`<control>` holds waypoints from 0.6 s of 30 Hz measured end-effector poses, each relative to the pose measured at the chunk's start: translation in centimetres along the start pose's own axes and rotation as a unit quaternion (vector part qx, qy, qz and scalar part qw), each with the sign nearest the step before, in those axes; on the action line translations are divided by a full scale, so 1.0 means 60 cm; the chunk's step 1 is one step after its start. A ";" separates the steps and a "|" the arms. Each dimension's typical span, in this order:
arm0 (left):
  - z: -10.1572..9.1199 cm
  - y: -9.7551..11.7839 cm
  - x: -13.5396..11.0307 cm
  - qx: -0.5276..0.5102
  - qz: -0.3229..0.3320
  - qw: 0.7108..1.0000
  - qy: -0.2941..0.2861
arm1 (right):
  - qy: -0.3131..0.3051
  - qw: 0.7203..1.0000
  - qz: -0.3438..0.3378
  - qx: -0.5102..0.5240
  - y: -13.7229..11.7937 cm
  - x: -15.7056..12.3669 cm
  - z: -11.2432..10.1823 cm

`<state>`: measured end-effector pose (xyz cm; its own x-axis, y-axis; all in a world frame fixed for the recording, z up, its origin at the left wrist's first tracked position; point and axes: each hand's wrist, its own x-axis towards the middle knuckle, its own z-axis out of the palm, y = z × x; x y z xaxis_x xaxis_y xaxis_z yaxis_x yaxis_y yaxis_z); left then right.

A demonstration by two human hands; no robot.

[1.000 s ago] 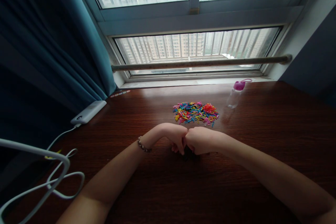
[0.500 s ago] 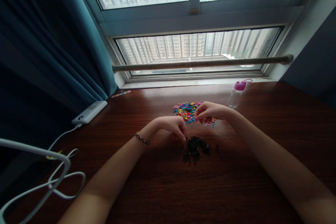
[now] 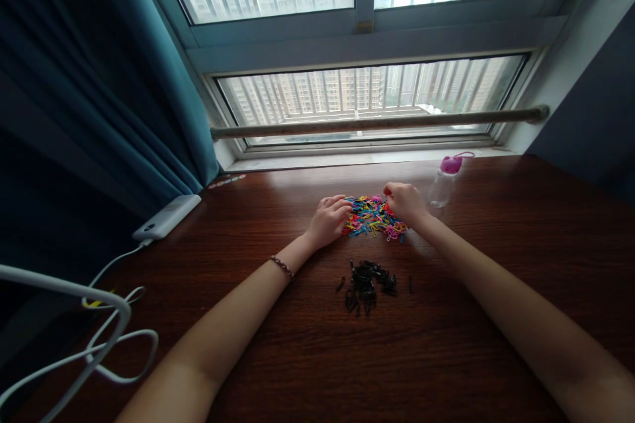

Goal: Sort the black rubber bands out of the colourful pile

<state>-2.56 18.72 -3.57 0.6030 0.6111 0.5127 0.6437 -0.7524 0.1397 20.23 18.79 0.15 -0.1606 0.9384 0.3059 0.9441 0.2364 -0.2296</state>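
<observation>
A pile of small, loop-shaped pieces in pink, yellow, blue and red lies on the brown table; their exact kind is too small to make out. My left hand rests at the pile's left edge, its fingers stretched out over the pieces. At the right edge is my right hand, closed with the fingers curled inward; what the fingertips hold, if anything, is hidden. Nearer to me lies a smaller pile of similar black pieces, with one stray to each side. Neither hand touches the black pile.
A clear bottle with a pink lid stands beyond my right hand. On the left, a white power bank lies by the blue curtain, with a white cable looping near the table's left side. A window with a rail is behind.
My left hand has moved up and away from the black pieces to the coloured pile, its fingers now spread. My right hand has shifted slightly right and farther away, uncovering more coloured pieces.
</observation>
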 end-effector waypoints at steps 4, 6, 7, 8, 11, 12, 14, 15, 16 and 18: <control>0.003 0.000 0.000 0.007 0.007 0.999 -0.044 | 0.036 0.977 -0.183 0.099 0.005 0.003 0.046; 0.006 -0.001 0.000 0.006 0.010 0.998 -0.055 | 0.023 0.973 -0.211 0.091 0.006 0.002 0.067; 0.008 -0.002 0.000 0.006 0.013 0.998 -0.057 | 0.012 0.975 -0.209 0.078 0.005 0.002 0.075; 0.009 -0.003 0.000 0.005 0.016 0.998 -0.058 | 0.000 0.977 -0.204 0.063 0.004 0.001 0.082; 0.012 -0.005 0.000 0.001 0.028 0.998 -0.055 | -0.028 0.981 -0.190 0.025 0.000 -0.001 0.090; 0.012 -0.005 0.000 -0.001 0.032 0.998 -0.052 | -0.034 0.982 -0.187 0.017 -0.001 -0.001 0.090; 0.012 -0.006 0.000 -0.008 0.037 0.998 -0.042 | -0.041 0.982 -0.185 0.011 -0.002 -0.001 0.090; 0.011 -0.006 0.000 -0.013 0.037 0.999 -0.032 | -0.040 0.982 -0.185 0.011 -0.002 0.000 0.090; 0.011 -0.007 0.000 -0.021 0.035 0.999 -0.019 | -0.039 0.982 -0.186 0.012 -0.001 0.000 0.090; 0.011 -0.009 -0.001 -0.046 0.021 0.999 0.018 | -0.037 0.980 -0.193 0.017 0.001 0.000 0.090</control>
<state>-2.60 19.26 -4.23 0.6104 0.5708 0.5491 0.5711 -0.7976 0.1943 18.73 20.13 -4.83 -0.5253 0.7929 0.3088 0.7993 0.5843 -0.1408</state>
